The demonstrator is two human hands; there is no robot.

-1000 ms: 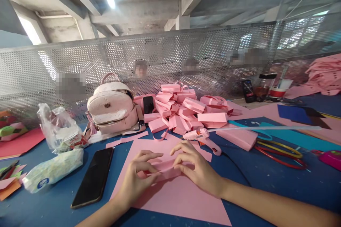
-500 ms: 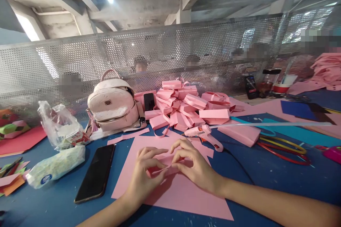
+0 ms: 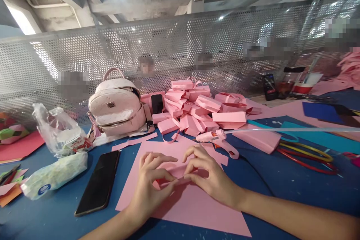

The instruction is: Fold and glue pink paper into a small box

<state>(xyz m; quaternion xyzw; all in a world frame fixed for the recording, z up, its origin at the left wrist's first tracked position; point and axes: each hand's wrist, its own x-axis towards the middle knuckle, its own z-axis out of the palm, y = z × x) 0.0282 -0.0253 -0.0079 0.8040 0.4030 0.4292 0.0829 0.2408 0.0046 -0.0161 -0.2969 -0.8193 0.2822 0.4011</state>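
My left hand (image 3: 155, 182) and my right hand (image 3: 204, 172) pinch a small folded piece of pink paper (image 3: 182, 180) between thumbs and fingertips. Its far part is half hidden behind my fingers. Beneath both hands a large pink sheet (image 3: 213, 215) lies flat on the blue table. Just beyond my right hand a pink and white hot glue gun (image 3: 218, 140) rests on its side, a long clear glue stick (image 3: 270, 130) sticking out of its back. Past it rises a heap of folded pink paper boxes (image 3: 191, 107), some with strip handles.
Left of the sheet lie a black phone (image 3: 98, 183), a tissue pack (image 3: 57, 174) and a clear plastic bag (image 3: 60, 131). A pale pink backpack (image 3: 116, 107) stands behind them. Red and yellow cords (image 3: 308, 157) lie at right. A perforated metal screen (image 3: 168, 45) closes the back.
The camera view has shifted slightly. Both hands keep their pinch on the folded pink paper, with hardly any movement of the fingers.
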